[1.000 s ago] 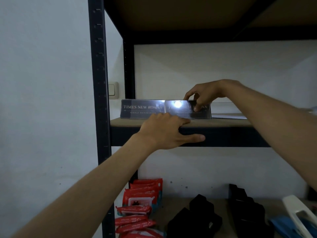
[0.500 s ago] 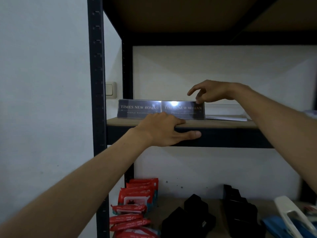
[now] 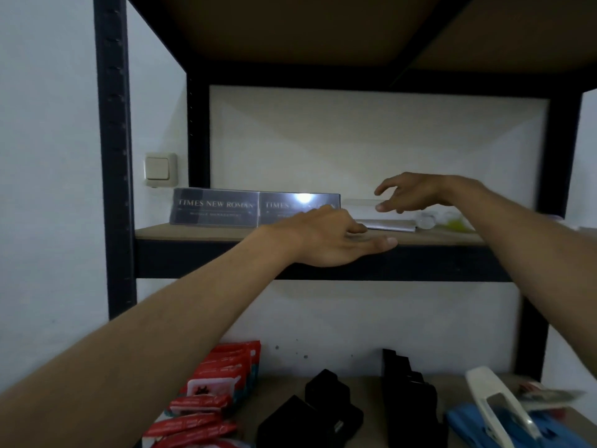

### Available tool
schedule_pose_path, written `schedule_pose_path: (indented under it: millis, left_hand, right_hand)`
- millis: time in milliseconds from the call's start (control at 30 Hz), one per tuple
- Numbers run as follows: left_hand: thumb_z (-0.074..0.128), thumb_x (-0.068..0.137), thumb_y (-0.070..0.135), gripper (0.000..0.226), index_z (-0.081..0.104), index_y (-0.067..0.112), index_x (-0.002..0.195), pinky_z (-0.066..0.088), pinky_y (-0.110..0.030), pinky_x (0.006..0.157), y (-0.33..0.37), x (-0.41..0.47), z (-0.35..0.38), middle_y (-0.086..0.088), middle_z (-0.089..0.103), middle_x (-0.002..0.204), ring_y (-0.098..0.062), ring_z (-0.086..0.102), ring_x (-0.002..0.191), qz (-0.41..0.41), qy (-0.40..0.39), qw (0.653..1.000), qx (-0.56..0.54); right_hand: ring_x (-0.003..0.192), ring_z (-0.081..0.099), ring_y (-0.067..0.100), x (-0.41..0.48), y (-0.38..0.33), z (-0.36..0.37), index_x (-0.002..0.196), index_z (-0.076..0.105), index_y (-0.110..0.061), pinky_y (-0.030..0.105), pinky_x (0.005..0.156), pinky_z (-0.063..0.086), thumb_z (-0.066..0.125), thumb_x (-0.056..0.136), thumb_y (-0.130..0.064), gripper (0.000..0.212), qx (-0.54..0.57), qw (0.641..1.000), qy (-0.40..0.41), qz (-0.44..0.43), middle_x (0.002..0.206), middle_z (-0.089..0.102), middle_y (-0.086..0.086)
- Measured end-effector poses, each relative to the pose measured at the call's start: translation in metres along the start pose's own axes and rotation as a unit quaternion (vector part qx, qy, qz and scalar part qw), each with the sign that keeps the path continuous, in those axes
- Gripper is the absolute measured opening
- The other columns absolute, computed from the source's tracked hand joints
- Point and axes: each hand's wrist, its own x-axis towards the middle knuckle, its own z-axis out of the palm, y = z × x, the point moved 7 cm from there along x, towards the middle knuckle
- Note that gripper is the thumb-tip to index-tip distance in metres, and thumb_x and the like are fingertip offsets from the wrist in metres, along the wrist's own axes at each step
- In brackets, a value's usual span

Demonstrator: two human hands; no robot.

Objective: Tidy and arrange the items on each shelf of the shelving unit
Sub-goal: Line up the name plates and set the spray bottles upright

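Two dark nameplates reading "TIMES NEW ROMAN" stand side by side at the left of the middle shelf [image 3: 193, 232]: the left nameplate [image 3: 214, 208] and the right nameplate [image 3: 290, 206], which shows a bright glare. My left hand [image 3: 326, 240] rests flat on the shelf's front edge, fingers spread, holding nothing. My right hand [image 3: 410, 192] hovers open above a clear acrylic stand [image 3: 381, 218] to the right of the nameplates, fingers apart, touching nothing that I can see. Small clear and green items [image 3: 442, 219] lie behind my right forearm, partly hidden.
The lower shelf holds red packets [image 3: 206, 399] at the left, black stepped holders [image 3: 410, 396] in the middle, and a white tool [image 3: 494, 402] on blue material at the right. A dark post [image 3: 113, 156] frames the left side. A wall switch [image 3: 160, 169] sits behind.
My right hand has let go of the right nameplate and moved right, over the clear stand. The left hand stays on the shelf edge. The view has shifted right.
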Motion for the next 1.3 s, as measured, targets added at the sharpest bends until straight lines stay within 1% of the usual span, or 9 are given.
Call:
schedule_pose_path:
  millis: [100, 200, 300, 433, 567, 767, 933, 1133, 1300]
  left_hand:
    - [0.023, 0.066, 0.099, 0.098, 0.061, 0.038, 0.133, 0.048, -0.041, 0.099, 0.01, 0.014, 0.005, 0.002, 0.065, 0.121, -0.015, 0.058, 0.109, -0.012, -0.028, 0.999, -0.007]
    - [0.028, 0.073, 0.095, 0.096, 0.051, 0.035, 0.143, 0.041, -0.041, 0.107, 0.014, 0.022, 0.01, 0.002, 0.057, 0.141, -0.021, 0.049, 0.128, -0.024, -0.049, 0.998, 0.027]
    - [0.034, 0.077, 0.091, 0.09, 0.049, 0.034, 0.145, 0.042, -0.041, 0.106, 0.012, 0.024, 0.012, 0.0, 0.06, 0.135, -0.021, 0.051, 0.125, -0.035, -0.035, 0.998, 0.032]
    - [0.037, 0.072, 0.094, 0.089, 0.056, 0.038, 0.138, 0.047, -0.039, 0.101, 0.009, 0.024, 0.016, 0.004, 0.066, 0.117, -0.014, 0.058, 0.11, -0.037, -0.029, 0.999, -0.002]
    - [0.034, 0.067, 0.097, 0.083, 0.067, 0.043, 0.12, 0.051, -0.038, 0.091, 0.009, 0.024, 0.015, 0.006, 0.066, 0.096, -0.01, 0.061, 0.094, -0.043, -0.027, 0.999, -0.009]
    - [0.023, 0.054, 0.106, 0.101, 0.06, 0.045, 0.127, 0.051, -0.039, 0.092, 0.008, 0.025, 0.017, 0.004, 0.064, 0.108, -0.012, 0.06, 0.1, -0.05, -0.032, 0.998, 0.007]
    - [0.026, 0.063, 0.101, 0.099, 0.046, 0.046, 0.143, 0.049, -0.04, 0.099, 0.011, 0.022, 0.015, 0.0, 0.06, 0.128, -0.019, 0.057, 0.114, -0.047, -0.03, 0.998, 0.012]
    - [0.032, 0.076, 0.089, 0.082, 0.045, 0.046, 0.144, 0.048, -0.037, 0.097, 0.016, 0.017, 0.014, 0.001, 0.061, 0.123, -0.018, 0.055, 0.114, -0.04, -0.032, 0.999, 0.014]
    - [0.032, 0.077, 0.088, 0.076, 0.05, 0.048, 0.139, 0.047, -0.04, 0.1, 0.018, 0.015, 0.013, 0.006, 0.063, 0.117, -0.016, 0.055, 0.111, -0.036, -0.023, 0.999, 0.017]
  right_hand:
    - [0.094, 0.069, 0.016, 0.006, 0.005, 0.0, 0.136, 0.054, -0.02, 0.041, 0.091, 0.054, 0.073, 0.09, -0.035, 0.051, 0.008, 1.0, 0.008, -0.007, 0.114, 0.067, 0.001]
    - [0.088, 0.072, 0.019, 0.009, 0.006, -0.001, 0.126, 0.061, -0.015, 0.032, 0.072, 0.054, 0.075, 0.089, -0.027, 0.042, 0.016, 1.0, -0.003, -0.02, 0.105, 0.07, 0.003]
    - [0.089, 0.071, 0.02, 0.013, 0.003, -0.001, 0.126, 0.059, -0.011, 0.03, 0.067, 0.054, 0.072, 0.092, -0.022, 0.038, 0.011, 0.999, -0.013, -0.027, 0.107, 0.067, 0.006]
    - [0.095, 0.059, 0.02, 0.016, -0.005, 0.011, 0.135, 0.045, -0.016, 0.033, 0.074, 0.052, 0.053, 0.099, -0.019, 0.037, -0.051, 0.998, -0.047, -0.011, 0.118, 0.053, 0.007]
    - [0.123, 0.047, 0.03, 0.024, -0.006, 0.021, 0.139, 0.04, -0.025, 0.041, 0.091, 0.05, 0.057, 0.092, -0.045, 0.055, -0.1, 0.992, -0.071, 0.003, 0.145, 0.041, 0.007]
    - [0.119, 0.039, 0.02, 0.027, -0.001, 0.015, 0.147, 0.036, -0.025, 0.037, 0.087, 0.046, 0.072, 0.082, -0.051, 0.079, -0.081, 0.995, -0.056, -0.03, 0.152, 0.032, 0.001]
    - [0.126, 0.051, 0.023, 0.02, -0.005, 0.006, 0.143, 0.048, -0.023, 0.038, 0.099, 0.049, 0.066, 0.09, -0.035, 0.058, -0.042, 0.996, -0.057, -0.062, 0.144, 0.049, 0.004]
    - [0.1, 0.063, 0.013, 0.018, -0.002, 0.0, 0.131, 0.062, -0.034, 0.031, 0.079, 0.051, 0.062, 0.091, -0.02, 0.042, 0.02, 0.995, -0.054, -0.077, 0.11, 0.067, -0.006]
    - [0.105, 0.063, 0.02, 0.026, 0.005, -0.001, 0.117, 0.069, -0.029, 0.045, 0.095, 0.052, 0.063, 0.089, -0.024, 0.028, 0.046, 0.996, -0.043, -0.068, 0.111, 0.069, 0.001]
